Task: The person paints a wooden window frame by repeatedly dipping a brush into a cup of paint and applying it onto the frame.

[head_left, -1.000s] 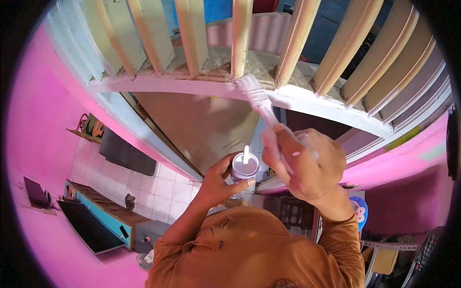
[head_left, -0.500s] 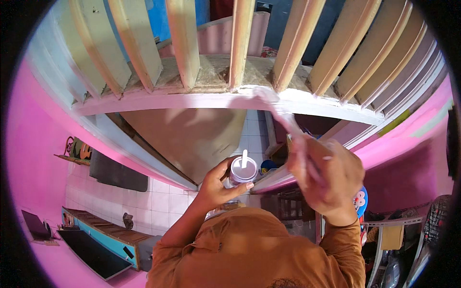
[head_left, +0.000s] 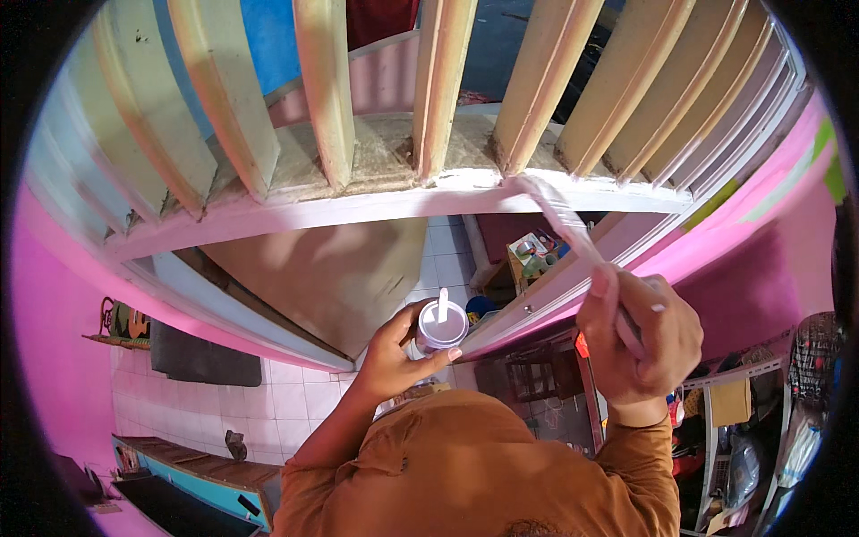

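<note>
My left hand [head_left: 392, 360] is wrapped round a small clear cup [head_left: 443, 338] of pale paint, held below the beam. A flat white stick [head_left: 443, 307] stands up in the cup. My right hand [head_left: 646, 333] grips the handle of a paintbrush [head_left: 577, 233], smeared whitish. Its bristles touch the top front edge of a horizontal beam [head_left: 358, 211], just under the foot of a slat. Fresh white paint shines along the beam's right part, while bare, stained patches show farther left. A white spot marks a finger of my right hand.
Upright cream slats [head_left: 438, 80] rise from the beam. Beneath it stands a tan door panel [head_left: 331, 277]. Pink walls [head_left: 63, 313] flank both sides. Crowded shelves [head_left: 738, 430] stand at lower right, and a turquoise cabinet [head_left: 192, 479] at lower left.
The brush has moved a little to the right along the beam, and my right hand with it. My view has shifted slightly; the left hand still holds the cup.
</note>
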{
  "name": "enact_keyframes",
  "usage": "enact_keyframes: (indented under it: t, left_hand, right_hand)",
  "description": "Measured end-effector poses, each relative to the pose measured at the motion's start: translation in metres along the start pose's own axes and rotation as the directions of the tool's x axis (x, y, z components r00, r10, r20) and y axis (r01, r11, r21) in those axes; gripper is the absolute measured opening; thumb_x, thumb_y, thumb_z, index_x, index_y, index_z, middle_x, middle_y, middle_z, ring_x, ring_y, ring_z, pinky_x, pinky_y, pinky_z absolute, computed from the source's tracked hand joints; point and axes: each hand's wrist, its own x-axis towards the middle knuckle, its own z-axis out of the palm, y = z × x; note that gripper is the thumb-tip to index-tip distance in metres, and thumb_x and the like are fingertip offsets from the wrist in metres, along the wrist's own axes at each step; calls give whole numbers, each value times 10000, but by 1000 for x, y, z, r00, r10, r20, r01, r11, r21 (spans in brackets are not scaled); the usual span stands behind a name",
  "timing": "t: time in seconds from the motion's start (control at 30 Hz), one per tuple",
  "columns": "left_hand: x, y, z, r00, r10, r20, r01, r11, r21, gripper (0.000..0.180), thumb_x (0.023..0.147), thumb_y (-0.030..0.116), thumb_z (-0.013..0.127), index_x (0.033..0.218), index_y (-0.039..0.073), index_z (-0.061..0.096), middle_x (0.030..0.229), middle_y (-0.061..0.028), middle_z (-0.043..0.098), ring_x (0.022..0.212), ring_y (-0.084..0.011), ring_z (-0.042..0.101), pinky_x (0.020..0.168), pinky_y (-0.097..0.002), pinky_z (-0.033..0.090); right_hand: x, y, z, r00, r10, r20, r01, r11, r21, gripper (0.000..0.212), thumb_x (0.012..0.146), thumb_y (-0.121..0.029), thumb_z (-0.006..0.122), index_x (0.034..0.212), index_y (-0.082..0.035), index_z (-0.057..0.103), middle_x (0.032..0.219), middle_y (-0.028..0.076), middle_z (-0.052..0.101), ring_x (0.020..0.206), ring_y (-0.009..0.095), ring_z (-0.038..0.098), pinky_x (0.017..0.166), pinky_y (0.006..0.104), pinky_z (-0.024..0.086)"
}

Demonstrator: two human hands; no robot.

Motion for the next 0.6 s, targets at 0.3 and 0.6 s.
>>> enact_keyframes:
  t: [0.3,0.6]
  left_hand:
    - [-1,-3,-13,998,-1,55,5,997,-71,690,801,73,838,1386,-43,493,1246,-83,614,1134,-139,585,984,-290,472]
    - [-3,-7,-23,997,-21,69,24,999,-33,676,800,73,835,1381,-35,506,1226,-64,621,1120,-128,588,966,-291,480]
  right_hand:
    - [8,-33,22,986,-164,6,162,978,134,225,762,-26,808,921,-37,649,645,45,618,443,192,512,416,304,401]
    - [-4,-24,24,969,-198,-147,184,978,-99,415,757,-49,836,1020,5,520,665,44,611,479,174,540,426,309,417]
